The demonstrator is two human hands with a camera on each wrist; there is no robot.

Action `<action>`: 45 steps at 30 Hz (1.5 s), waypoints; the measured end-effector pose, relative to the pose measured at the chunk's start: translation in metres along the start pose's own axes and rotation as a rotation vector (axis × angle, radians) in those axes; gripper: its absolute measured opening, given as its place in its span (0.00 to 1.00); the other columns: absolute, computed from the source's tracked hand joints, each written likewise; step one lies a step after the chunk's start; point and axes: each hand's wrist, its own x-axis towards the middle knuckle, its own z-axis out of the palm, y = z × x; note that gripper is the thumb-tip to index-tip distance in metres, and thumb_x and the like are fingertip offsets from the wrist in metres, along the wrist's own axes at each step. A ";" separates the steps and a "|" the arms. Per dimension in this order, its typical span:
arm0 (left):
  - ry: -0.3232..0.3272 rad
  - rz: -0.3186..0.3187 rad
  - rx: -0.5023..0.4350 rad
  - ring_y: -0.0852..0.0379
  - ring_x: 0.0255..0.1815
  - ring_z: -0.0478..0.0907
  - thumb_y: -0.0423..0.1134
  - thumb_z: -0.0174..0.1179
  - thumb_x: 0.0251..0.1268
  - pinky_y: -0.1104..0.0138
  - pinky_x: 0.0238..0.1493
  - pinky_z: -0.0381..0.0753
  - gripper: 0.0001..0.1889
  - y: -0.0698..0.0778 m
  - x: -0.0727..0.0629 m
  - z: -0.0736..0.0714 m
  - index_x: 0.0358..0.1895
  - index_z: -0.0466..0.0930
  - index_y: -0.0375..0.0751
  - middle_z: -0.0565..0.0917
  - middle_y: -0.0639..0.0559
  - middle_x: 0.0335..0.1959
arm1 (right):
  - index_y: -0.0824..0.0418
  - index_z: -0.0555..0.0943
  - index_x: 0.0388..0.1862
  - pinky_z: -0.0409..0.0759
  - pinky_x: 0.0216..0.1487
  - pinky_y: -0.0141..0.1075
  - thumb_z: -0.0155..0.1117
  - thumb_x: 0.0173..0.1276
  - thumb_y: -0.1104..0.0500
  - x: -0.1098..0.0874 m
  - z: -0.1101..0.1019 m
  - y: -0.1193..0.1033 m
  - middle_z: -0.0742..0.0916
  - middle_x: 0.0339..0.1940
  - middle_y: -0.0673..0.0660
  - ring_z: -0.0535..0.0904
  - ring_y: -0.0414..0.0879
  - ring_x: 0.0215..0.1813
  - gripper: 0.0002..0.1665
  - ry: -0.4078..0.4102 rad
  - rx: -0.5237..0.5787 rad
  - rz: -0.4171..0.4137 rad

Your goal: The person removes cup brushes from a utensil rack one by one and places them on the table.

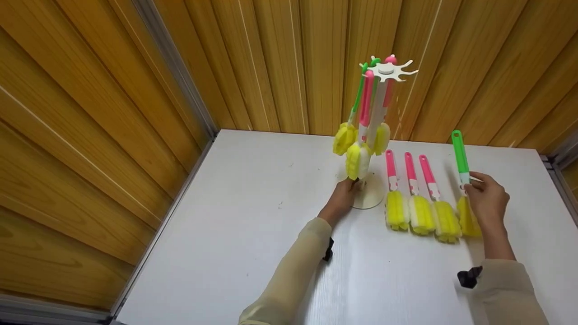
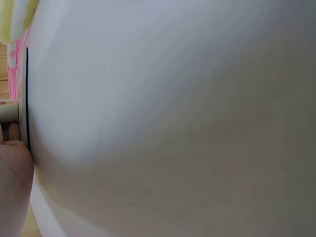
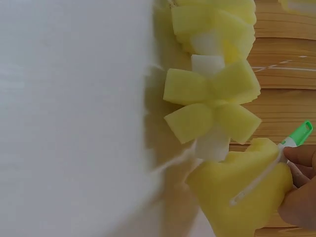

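Observation:
A white rotating-style stand [image 1: 377,113] with a hooked top and a round base [image 1: 375,195] holds several sponge brushes with pink and green handles, their yellow-and-white heads hanging down. My left hand [image 1: 342,199] grips the stand's post low down, close above the base; in the left wrist view the fingers [image 2: 14,132] lie beside the post [image 2: 9,113]. At the right, my right hand [image 1: 490,198] pinches the neck of a green-handled sponge brush [image 1: 460,151], handle upward. Its yellow sponge head [image 3: 237,192] hangs below the fingers in the right wrist view.
Three pink-handled sponge brushes [image 1: 422,214] lie side by side on the white table [image 1: 216,216], between the stand and my right hand. Wood-panelled walls [image 1: 280,67] rise behind and left of the table. Several hooks [image 1: 408,67] on the stand's right side bear no brush.

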 end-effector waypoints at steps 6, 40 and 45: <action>0.003 -0.005 -0.015 0.69 0.59 0.72 0.49 0.46 0.83 0.66 0.67 0.71 0.16 -0.001 0.000 0.001 0.66 0.72 0.55 0.79 0.62 0.59 | 0.64 0.71 0.74 0.69 0.36 0.12 0.55 0.80 0.60 0.004 0.004 0.002 0.82 0.62 0.71 0.69 0.18 0.35 0.27 -0.019 -0.019 0.018; -0.007 0.007 0.025 0.70 0.68 0.68 0.44 0.45 0.84 0.67 0.72 0.66 0.17 0.000 -0.001 0.000 0.69 0.70 0.53 0.76 0.62 0.67 | 0.66 0.68 0.76 0.73 0.39 0.19 0.53 0.80 0.58 0.010 0.010 0.022 0.77 0.69 0.69 0.79 0.53 0.59 0.29 -0.095 -0.039 0.267; 0.000 0.019 0.037 0.70 0.68 0.68 0.43 0.44 0.84 0.67 0.71 0.67 0.17 0.000 0.000 -0.001 0.69 0.70 0.52 0.76 0.62 0.66 | 0.68 0.69 0.75 0.73 0.34 0.15 0.54 0.79 0.60 0.010 0.013 0.025 0.77 0.68 0.71 0.76 0.32 0.41 0.29 -0.096 -0.017 0.246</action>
